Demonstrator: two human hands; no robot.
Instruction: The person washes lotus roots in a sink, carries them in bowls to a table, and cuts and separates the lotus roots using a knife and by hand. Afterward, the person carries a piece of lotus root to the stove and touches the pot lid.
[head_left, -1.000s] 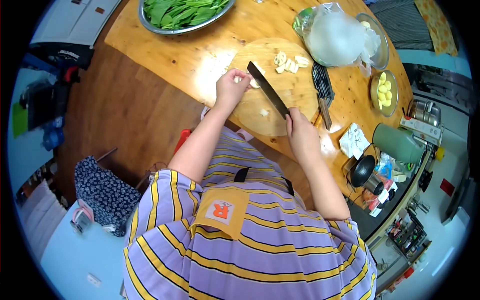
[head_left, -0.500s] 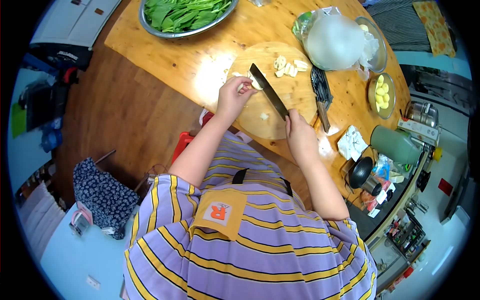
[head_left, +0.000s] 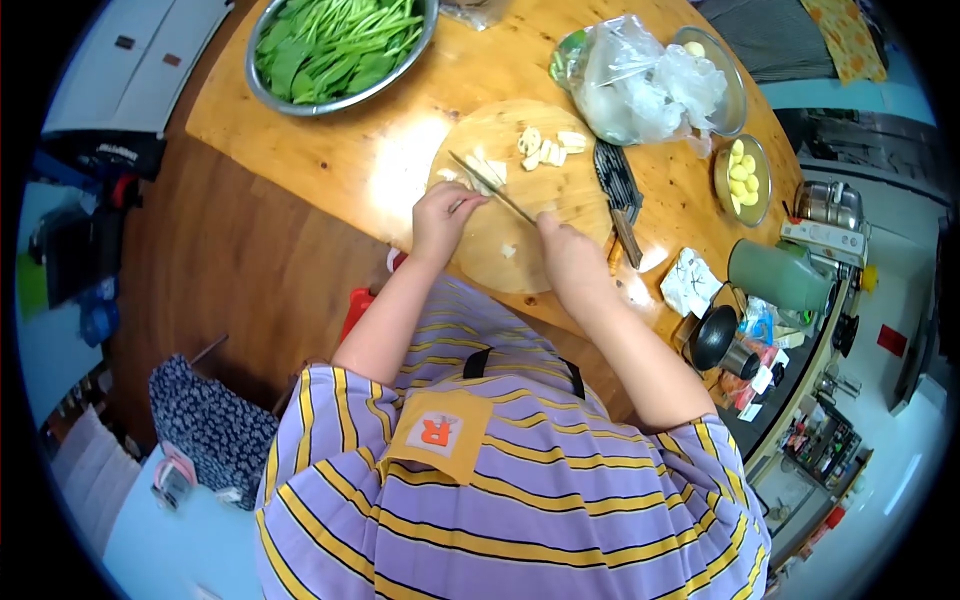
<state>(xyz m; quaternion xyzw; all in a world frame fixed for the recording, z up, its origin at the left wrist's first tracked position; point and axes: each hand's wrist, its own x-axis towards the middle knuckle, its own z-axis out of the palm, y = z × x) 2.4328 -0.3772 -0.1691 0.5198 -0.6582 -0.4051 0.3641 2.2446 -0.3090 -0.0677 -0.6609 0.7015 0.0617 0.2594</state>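
Note:
My right hand (head_left: 572, 258) grips the handle of a knife (head_left: 498, 192), whose blade reaches up and left over the round wooden board (head_left: 555, 225). Close to the blade, my left hand (head_left: 443, 215) has its fingertips pinched together; what they hold, if anything, is too small to make out. Pale cut pieces (head_left: 487, 168) lie just beyond the blade. Farther right on the board is a group of several pale slices (head_left: 543, 150). A small scrap (head_left: 508, 251) rests near the board's front.
A metal bowl (head_left: 432, 30) of leafy greens stands at the back left. Right of the board lie a dark-bladed knife (head_left: 617, 190), a plastic bag (head_left: 630, 90) and a glass bowl of yellow pieces (head_left: 741, 176). A green container (head_left: 775, 272) stands farther right.
The knife blade has swung flatter and tilted near my left fingertips. Pale pieces now show beyond it. The whole view has shifted, with the table's things lower and more to the left.

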